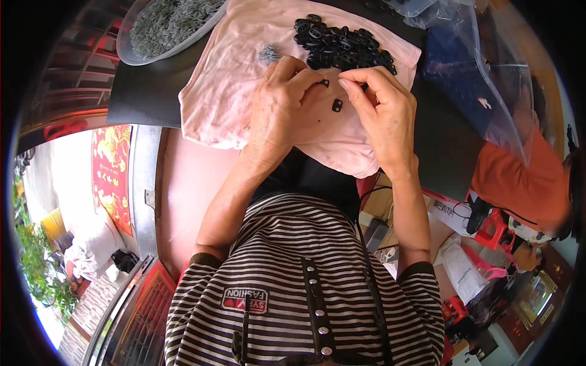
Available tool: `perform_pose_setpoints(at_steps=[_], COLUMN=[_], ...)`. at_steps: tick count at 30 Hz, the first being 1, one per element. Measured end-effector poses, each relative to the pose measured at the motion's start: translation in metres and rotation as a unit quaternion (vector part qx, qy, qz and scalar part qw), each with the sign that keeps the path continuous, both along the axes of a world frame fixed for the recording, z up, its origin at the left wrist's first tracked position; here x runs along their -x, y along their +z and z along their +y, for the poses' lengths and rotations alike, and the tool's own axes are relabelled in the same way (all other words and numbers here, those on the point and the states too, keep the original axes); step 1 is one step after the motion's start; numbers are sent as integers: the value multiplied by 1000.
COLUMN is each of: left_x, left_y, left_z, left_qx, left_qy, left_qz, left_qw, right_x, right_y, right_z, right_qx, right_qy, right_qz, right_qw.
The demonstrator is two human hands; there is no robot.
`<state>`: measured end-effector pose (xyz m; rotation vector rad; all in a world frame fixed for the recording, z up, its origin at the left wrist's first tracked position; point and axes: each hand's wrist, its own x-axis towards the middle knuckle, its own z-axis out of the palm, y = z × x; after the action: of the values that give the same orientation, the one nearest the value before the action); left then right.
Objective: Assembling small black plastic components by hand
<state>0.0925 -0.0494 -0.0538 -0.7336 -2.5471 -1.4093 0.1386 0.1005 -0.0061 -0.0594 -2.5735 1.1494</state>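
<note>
My left hand is over the pink cloth, its fingers closed on a small black plastic piece with a hole. Close beside it, thumb and forefinger of my right hand meet in a pinch; whatever they hold is too small to make out. Something dark shows under the right fingers. Between the hands, a loose black two-holed piece lies on the cloth. Beyond them is a pile of similar black pieces. A small clump of grey, wiry bits sits past my left knuckles.
A clear plastic tub full of grey wiry bits stands at the far left of the dark table. At right are a clear plastic bag and another person's orange sleeve. Red stools stand lower right.
</note>
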Motion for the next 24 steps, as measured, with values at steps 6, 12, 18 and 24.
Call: perform_pose_setpoints(at_steps=[6, 12, 18, 24], left_x=[-4, -37, -24, -19], left_y=[11, 28, 19, 7], left_z=[-4, -27, -47, -60], left_qx=[-39, -191, -190, -193], left_qy=[-45, -86, -63, -28], left_qz=[39, -133, -68, -188], left_qw=[997, 969, 978, 963], right_x=[14, 50, 68, 61], right_y=[8, -1, -11, -8], right_z=[-9, -22, -45, -42], right_qx=[9, -40, -157, -109], right_qy=[32, 104, 179, 162], right_qz=[-3, 19, 1, -40], right_qw=[999, 994, 971, 980])
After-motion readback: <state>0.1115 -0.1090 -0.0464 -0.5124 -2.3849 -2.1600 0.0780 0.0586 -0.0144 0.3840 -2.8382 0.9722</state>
